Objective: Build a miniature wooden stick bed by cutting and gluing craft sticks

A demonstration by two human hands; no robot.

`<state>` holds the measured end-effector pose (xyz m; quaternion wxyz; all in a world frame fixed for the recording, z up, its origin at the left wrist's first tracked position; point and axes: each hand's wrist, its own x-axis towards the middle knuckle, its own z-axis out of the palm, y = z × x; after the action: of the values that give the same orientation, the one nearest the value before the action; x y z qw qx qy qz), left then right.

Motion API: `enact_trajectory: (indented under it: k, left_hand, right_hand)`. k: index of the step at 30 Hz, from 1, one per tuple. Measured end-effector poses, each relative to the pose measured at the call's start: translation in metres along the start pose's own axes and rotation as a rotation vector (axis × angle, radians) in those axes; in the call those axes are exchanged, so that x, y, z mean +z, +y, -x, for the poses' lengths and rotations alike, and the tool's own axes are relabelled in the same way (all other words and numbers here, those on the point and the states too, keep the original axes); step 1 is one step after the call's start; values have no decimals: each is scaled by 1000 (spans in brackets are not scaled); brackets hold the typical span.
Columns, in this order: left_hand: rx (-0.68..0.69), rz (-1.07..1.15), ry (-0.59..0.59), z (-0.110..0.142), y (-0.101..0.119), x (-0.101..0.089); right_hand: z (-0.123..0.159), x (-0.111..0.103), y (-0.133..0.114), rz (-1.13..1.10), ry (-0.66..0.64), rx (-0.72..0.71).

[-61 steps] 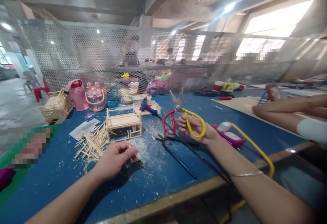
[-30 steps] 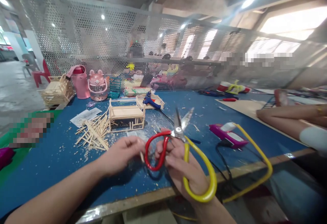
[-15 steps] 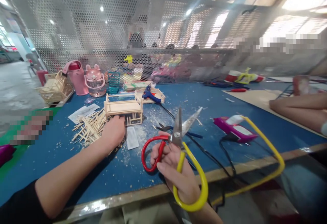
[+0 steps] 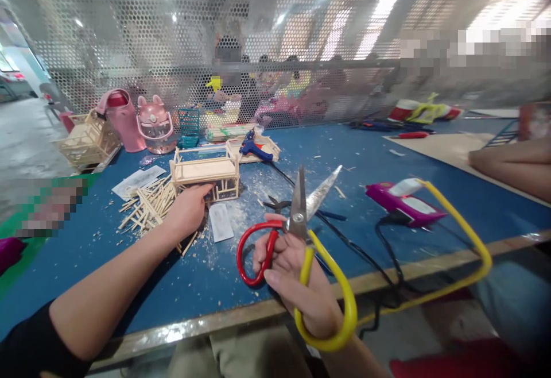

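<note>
The right hand (image 4: 297,277) gripped the scissors (image 4: 301,234), blades parted and pointing up and away. The left hand (image 4: 186,210) lay nearer the wooden sticks (image 4: 148,208) to its left, fingers apparently curled at the stick frame (image 4: 205,177); any grasp was unclear.

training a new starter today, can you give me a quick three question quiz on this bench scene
1. True or false: the blades of the scissors in the right hand are closed.
2. Multiple choice: the left hand reaches to a) the pink bottle, b) the pile of wooden sticks beside the small wooden frame, c) the blue glue gun.
3. Short answer: what colours are the two scissor handles?

Key
1. False: the blades stand apart, pointing up.
2. b
3. One red, one yellow.
</note>
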<state>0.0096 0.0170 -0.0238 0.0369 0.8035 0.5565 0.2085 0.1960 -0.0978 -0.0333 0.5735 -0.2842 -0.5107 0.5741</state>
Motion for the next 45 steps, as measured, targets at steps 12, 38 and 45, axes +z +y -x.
enact_trajectory:
  k: [12,38,45]
  left_hand:
    - [22,51,21,3,-5,1]
    - [33,62,-2,2,-6,3]
    - [3,77,-10,2,-5,3]
  right_hand:
    - [-42,-32,-50,1323,104,117]
    - [-126,19,-18,1675,-311,-264]
    - [-125,7,-2,1662,-275,-227]
